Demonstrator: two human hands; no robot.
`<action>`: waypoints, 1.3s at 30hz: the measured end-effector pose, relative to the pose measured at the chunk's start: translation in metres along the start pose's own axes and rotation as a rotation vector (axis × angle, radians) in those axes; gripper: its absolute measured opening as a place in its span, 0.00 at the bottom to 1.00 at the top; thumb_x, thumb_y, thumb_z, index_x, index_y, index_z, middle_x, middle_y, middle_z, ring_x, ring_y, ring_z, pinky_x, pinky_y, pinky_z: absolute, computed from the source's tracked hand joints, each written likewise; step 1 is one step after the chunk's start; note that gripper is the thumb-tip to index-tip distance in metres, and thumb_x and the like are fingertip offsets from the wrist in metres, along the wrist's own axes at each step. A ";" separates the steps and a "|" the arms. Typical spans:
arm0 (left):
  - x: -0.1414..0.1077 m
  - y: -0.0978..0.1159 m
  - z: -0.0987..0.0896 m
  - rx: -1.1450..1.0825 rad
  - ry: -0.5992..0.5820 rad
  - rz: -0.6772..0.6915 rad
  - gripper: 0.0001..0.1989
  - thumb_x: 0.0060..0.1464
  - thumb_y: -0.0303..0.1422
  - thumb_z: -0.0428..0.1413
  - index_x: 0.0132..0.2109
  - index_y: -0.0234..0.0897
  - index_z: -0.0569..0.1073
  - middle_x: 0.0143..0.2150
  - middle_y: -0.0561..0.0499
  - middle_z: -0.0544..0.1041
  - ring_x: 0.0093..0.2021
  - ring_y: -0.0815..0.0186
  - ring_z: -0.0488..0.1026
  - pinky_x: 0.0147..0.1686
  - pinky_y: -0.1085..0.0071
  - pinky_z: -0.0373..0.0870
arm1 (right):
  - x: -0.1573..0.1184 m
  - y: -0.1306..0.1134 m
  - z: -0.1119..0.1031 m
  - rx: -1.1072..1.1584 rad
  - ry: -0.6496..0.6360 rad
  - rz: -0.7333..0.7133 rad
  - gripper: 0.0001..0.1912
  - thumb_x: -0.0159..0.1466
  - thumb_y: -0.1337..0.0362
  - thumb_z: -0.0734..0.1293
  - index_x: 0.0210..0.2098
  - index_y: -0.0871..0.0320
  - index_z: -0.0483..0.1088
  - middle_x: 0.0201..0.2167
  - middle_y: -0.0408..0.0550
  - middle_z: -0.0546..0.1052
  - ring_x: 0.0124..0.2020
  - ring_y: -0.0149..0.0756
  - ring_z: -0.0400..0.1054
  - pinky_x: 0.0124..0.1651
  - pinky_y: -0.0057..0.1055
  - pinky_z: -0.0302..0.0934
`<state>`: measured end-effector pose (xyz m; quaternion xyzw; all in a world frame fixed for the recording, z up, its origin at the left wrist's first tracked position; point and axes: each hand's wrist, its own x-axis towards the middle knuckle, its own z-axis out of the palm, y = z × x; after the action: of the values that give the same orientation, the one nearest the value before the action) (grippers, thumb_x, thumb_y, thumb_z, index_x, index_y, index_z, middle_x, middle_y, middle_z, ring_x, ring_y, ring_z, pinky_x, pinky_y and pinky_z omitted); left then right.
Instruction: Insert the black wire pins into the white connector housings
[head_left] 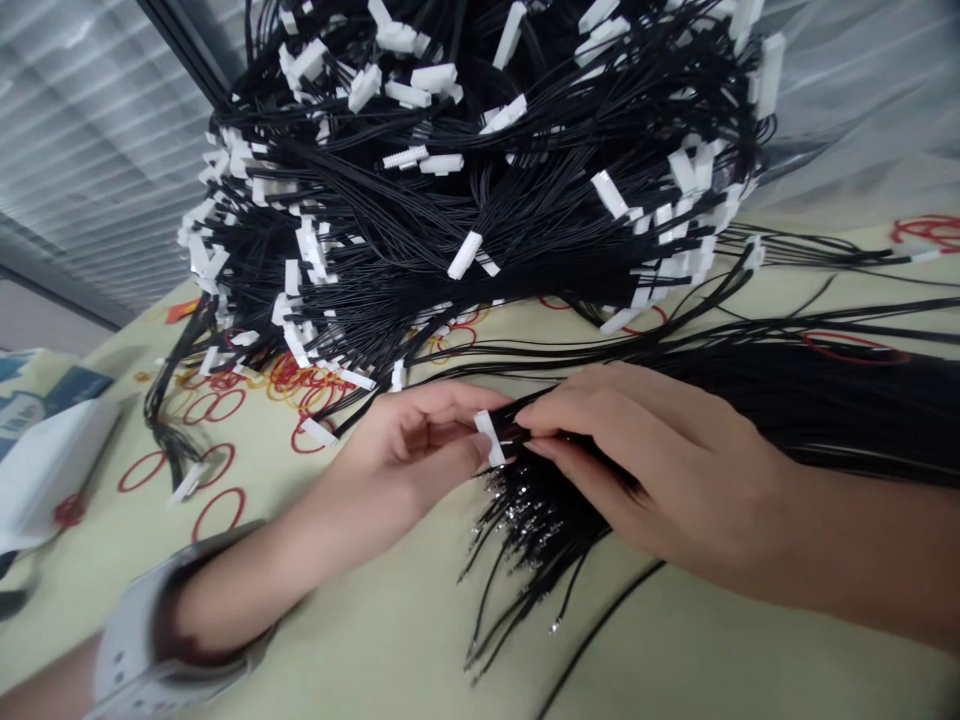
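Between the thumb and fingers of my left hand [409, 445] is a white connector housing [490, 438], tilted, with black wires at its right side. My right hand [660, 455] pinches thin black wire just right of the housing, thumb and forefinger close together. Beneath both hands lies a thick bundle of loose black wires [574, 500]. Their bare ends carry small shiny metal terminals [525, 510] that fan out toward the lower left. The bundle runs off to the right under my right wrist. How far any terminal sits inside the housing is hidden.
A large heap of black wire harnesses [450, 220] with white connectors fills the back of the pale table [360, 620]. Red and yellow rubber bands [300, 385] lie scattered at its left foot. A white box-like object [56, 470] stands at the left edge.
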<state>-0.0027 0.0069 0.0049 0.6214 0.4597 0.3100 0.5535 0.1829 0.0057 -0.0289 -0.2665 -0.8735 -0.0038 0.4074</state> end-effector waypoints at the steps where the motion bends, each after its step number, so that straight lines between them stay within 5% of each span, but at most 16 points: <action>1: 0.000 0.000 0.000 -0.002 -0.003 0.005 0.10 0.52 0.24 0.54 0.41 0.39 0.76 0.32 0.54 0.78 0.32 0.72 0.72 0.32 0.82 0.68 | 0.000 0.000 0.000 -0.006 0.001 0.006 0.08 0.61 0.73 0.60 0.41 0.62 0.64 0.35 0.43 0.72 0.40 0.26 0.63 0.45 0.25 0.57; 7: -0.001 0.001 0.001 0.002 0.010 0.018 0.12 0.52 0.23 0.54 0.40 0.41 0.76 0.30 0.56 0.77 0.30 0.72 0.71 0.31 0.81 0.67 | -0.003 -0.001 0.000 0.001 -0.012 0.041 0.09 0.62 0.71 0.59 0.43 0.59 0.61 0.37 0.43 0.71 0.44 0.24 0.62 0.47 0.23 0.56; 17: -0.001 -0.004 -0.002 -0.073 -0.052 0.036 0.11 0.48 0.35 0.56 0.40 0.54 0.76 0.32 0.53 0.78 0.31 0.60 0.69 0.32 0.63 0.67 | 0.002 -0.001 -0.001 0.047 -0.026 -0.013 0.05 0.62 0.73 0.58 0.37 0.61 0.62 0.34 0.43 0.71 0.37 0.29 0.64 0.41 0.27 0.61; 21: -0.001 -0.005 -0.002 -0.064 -0.042 0.000 0.12 0.47 0.34 0.57 0.40 0.55 0.76 0.31 0.53 0.78 0.32 0.58 0.70 0.35 0.60 0.67 | 0.001 0.000 -0.002 0.096 -0.069 0.128 0.06 0.62 0.71 0.58 0.36 0.55 0.62 0.33 0.39 0.72 0.35 0.27 0.66 0.39 0.25 0.61; 39: -0.001 -0.007 -0.008 -0.036 -0.062 -0.005 0.09 0.45 0.35 0.58 0.37 0.52 0.76 0.35 0.53 0.77 0.33 0.59 0.70 0.36 0.60 0.68 | 0.004 0.002 -0.006 0.264 -0.123 0.205 0.08 0.60 0.74 0.60 0.37 0.56 0.63 0.33 0.36 0.70 0.34 0.17 0.63 0.39 0.11 0.55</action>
<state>-0.0117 0.0085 -0.0003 0.6194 0.4385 0.2974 0.5794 0.1857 0.0077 -0.0228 -0.2982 -0.8579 0.1686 0.3828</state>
